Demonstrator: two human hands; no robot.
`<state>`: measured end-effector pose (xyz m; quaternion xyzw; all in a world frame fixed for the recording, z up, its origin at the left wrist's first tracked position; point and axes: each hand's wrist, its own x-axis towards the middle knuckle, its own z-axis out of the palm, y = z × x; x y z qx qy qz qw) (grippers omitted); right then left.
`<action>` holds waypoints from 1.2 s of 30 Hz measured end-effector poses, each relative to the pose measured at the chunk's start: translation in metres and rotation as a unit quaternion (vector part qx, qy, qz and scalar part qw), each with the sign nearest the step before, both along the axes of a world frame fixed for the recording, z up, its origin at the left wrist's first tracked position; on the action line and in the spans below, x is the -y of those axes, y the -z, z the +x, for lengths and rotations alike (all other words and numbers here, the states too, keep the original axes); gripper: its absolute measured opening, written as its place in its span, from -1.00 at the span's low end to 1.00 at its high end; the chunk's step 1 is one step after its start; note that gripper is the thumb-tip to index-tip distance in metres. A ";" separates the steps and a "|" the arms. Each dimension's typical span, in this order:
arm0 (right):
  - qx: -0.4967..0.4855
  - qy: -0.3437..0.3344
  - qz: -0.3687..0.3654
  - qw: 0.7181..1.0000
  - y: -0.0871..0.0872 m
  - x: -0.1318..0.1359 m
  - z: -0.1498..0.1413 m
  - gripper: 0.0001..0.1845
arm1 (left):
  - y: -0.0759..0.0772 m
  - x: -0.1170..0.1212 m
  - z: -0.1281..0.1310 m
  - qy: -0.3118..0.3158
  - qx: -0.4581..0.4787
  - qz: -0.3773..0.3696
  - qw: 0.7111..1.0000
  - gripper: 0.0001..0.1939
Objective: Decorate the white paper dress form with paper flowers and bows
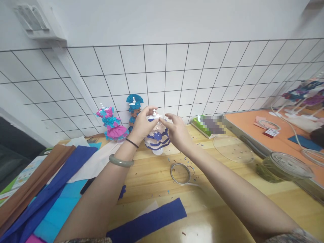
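A miniature dress form [154, 112] with a white neck and finial stands upright on the table. It wears a ruffled crepe-paper dress [158, 136] in cream and dark blue, with a blue paper flower on its skirt. From the left, my left hand [144, 122] curls around the upper bodice, its thumb pressed on the front. My right hand [179, 130] meets it from the right, thumb at the bodice and index finger raised beside it. Whatever small piece lies under the fingertips is hidden. Two more paper-dressed forms, one pink and turquoise [115, 126], one teal and brown [134, 101], stand behind, to the left.
Crepe-paper sheets in brown [30, 182], blue and turquoise lie at left. A dark blue strip [152, 217] is in front, near a tape roll [180, 173] and paper scraps. A clear lid [233, 148], round container [286, 167] and green-edged packet [202, 126] sit at right.
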<state>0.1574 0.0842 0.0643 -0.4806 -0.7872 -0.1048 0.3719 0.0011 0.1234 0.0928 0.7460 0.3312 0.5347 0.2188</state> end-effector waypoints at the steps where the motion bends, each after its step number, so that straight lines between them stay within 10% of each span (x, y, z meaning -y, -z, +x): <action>1: -0.024 -0.014 -0.003 1.000 0.000 -0.001 0.000 -0.45 | 0.000 0.000 0.000 0.001 -0.001 0.002 1.000 -0.61; 7: -0.144 -0.082 -0.009 0.986 -0.005 0.003 0.000 -0.48 | 0.002 -0.002 -0.001 0.000 0.002 0.004 1.000 -0.61; 36: 0.041 0.024 0.030 0.998 -0.009 0.011 -0.001 -0.56 | -0.010 0.005 -0.006 0.072 -0.003 -0.072 0.995 -0.52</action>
